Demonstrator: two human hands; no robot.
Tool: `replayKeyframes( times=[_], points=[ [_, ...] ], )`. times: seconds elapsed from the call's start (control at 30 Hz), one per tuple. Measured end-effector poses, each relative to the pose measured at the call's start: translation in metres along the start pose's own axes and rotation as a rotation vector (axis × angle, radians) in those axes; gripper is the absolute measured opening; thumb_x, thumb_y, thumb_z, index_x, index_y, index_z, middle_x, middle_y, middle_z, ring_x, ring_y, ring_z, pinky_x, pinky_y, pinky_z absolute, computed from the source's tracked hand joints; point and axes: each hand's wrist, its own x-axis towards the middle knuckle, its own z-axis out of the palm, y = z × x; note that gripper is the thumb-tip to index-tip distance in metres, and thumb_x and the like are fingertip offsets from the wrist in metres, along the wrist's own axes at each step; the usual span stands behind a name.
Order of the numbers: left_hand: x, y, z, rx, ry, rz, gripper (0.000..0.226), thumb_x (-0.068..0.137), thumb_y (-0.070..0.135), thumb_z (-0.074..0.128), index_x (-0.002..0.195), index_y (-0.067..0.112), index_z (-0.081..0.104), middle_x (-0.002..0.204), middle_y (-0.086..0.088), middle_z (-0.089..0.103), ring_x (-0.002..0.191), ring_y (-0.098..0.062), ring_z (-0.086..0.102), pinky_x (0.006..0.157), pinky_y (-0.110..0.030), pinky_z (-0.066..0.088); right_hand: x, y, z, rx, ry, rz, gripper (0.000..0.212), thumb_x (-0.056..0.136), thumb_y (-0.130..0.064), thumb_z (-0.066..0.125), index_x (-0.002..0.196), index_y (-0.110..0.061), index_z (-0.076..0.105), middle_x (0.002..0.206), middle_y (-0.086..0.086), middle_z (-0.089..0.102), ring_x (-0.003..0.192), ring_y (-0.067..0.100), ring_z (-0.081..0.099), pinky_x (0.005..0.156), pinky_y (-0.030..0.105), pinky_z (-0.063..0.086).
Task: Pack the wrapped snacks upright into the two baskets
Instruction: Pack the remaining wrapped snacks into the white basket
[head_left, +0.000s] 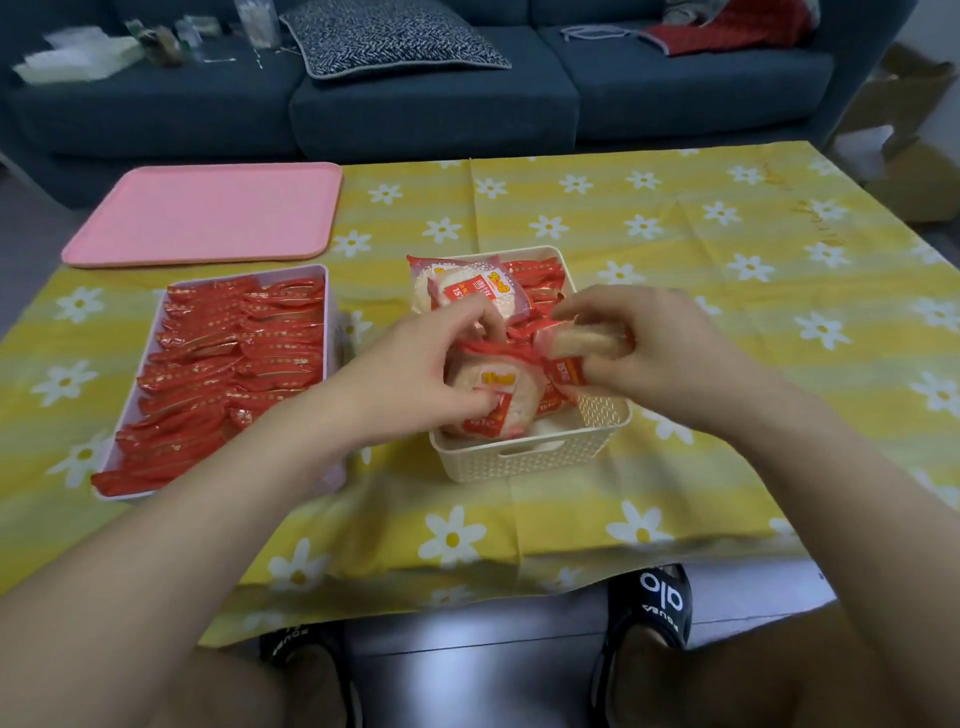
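A cream woven basket (530, 460) stands mid-table, partly filled with red-wrapped snacks and round white rice crackers in clear wrappers. My left hand (415, 369) grips a round wrapped cracker (488, 400) standing upright at the basket's near end. My right hand (654, 348) pinches another wrapped cracker (582, 343) edge-on just above the basket's right side. One more wrapped cracker (467, 286) leans at the far end. To the left, a pale pink basket (326, 291) is packed with two rows of red snack packets (234, 353) standing on edge.
A pink tray (202, 213) lies at the table's far left. The table wears a yellow cloth with white daisies (727, 260). A dark blue sofa (441, 104) with a patterned cushion is behind. My knees and black slippers are below the near edge.
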Motion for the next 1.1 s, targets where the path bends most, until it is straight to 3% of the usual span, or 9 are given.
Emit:
replayKeyframes(
  times=[0.17,0.27,0.33,0.47,0.63,0.77,0.83,1.03,1.1],
  points=[
    [-0.001,-0.012,0.014,0.389,-0.124,0.179,0.032,0.074,0.026,0.075,0.098,0.026,0.053,0.089,0.013,0.059,0.087,-0.02,0.062,0.068,-0.038,0.05,0.008,0.007,0.019,-0.243,-0.078,-0.133,0.044,0.074,-0.002,0.065,0.11,-0.014,0.042,0.107,0.003,0.05,0.095,0.026,0.053,0.077,0.04,0.046],
    [0.003,-0.014,0.021,0.581,-0.12,0.225,0.039,0.08,0.036,0.073,0.115,0.025,0.059,0.111,0.004,0.061,0.103,-0.024,0.062,0.072,-0.038,0.053,0.012,0.006,0.025,-0.312,-0.066,-0.183,0.043,0.078,-0.005,0.067,0.11,-0.012,0.038,0.101,0.004,0.051,0.087,0.032,0.056,0.071,0.049,0.05],
    [0.006,-0.013,0.021,0.68,-0.095,0.29,0.049,0.08,0.042,0.073,0.124,0.026,0.061,0.114,-0.001,0.056,0.103,-0.026,0.058,0.071,-0.033,0.044,0.014,0.005,0.024,-0.322,-0.062,-0.187,0.042,0.076,-0.002,0.063,0.109,-0.009,0.038,0.091,0.005,0.052,0.08,0.035,0.056,0.066,0.05,0.05],
    [0.011,-0.006,0.019,0.803,-0.166,0.25,0.04,0.087,0.048,0.064,0.121,0.029,0.058,0.115,0.001,0.054,0.106,-0.024,0.055,0.069,-0.032,0.03,0.011,-0.001,0.018,-0.328,-0.021,-0.175,0.039,0.076,0.0,0.058,0.109,-0.009,0.04,0.079,0.009,0.057,0.073,0.038,0.054,0.061,0.05,0.048],
    [0.013,-0.009,0.022,0.869,-0.178,0.232,0.039,0.084,0.037,0.066,0.116,0.021,0.048,0.109,-0.001,0.057,0.101,-0.028,0.058,0.068,-0.036,0.035,0.01,-0.008,0.017,-0.455,-0.012,-0.276,0.038,0.071,0.003,0.055,0.104,-0.014,0.048,0.073,0.001,0.047,0.074,0.038,0.054,0.06,0.044,0.045],
    [0.012,-0.015,0.024,0.922,-0.133,0.333,0.053,0.076,0.037,0.074,0.118,0.025,0.045,0.107,-0.001,0.056,0.092,-0.025,0.058,0.065,-0.034,0.03,0.012,-0.006,0.021,-0.429,-0.044,-0.289,0.034,0.07,-0.005,0.052,0.102,-0.016,0.056,0.081,0.005,0.062,0.08,0.036,0.059,0.064,0.043,0.048],
    [0.013,-0.01,0.025,0.937,-0.154,0.329,0.049,0.082,0.039,0.07,0.124,0.024,0.049,0.113,0.0,0.057,0.099,-0.025,0.059,0.068,-0.036,0.036,0.011,-0.002,0.022,-0.399,-0.076,-0.258,0.034,0.072,-0.002,0.052,0.102,-0.016,0.057,0.086,0.004,0.065,0.084,0.033,0.06,0.066,0.044,0.05],
    [0.012,-0.002,0.024,0.936,-0.239,0.114,0.047,0.091,0.044,0.059,0.132,0.024,0.046,0.12,0.0,0.054,0.109,-0.026,0.06,0.067,-0.036,0.041,0.007,-0.009,0.016,-0.426,-0.132,-0.197,0.024,0.078,-0.004,0.051,0.095,-0.017,0.042,0.073,-0.003,0.048,0.081,0.032,0.056,0.06,0.037,0.035],
    [0.012,0.0,0.025,0.943,-0.237,0.077,0.045,0.092,0.047,0.058,0.13,0.025,0.047,0.117,-0.001,0.055,0.106,-0.027,0.061,0.065,-0.035,0.036,0.007,-0.009,0.021,-0.462,-0.173,-0.2,0.022,0.08,-0.006,0.049,0.094,-0.019,0.038,0.081,0.003,0.059,0.084,0.034,0.058,0.063,0.038,0.038]
  ],
)
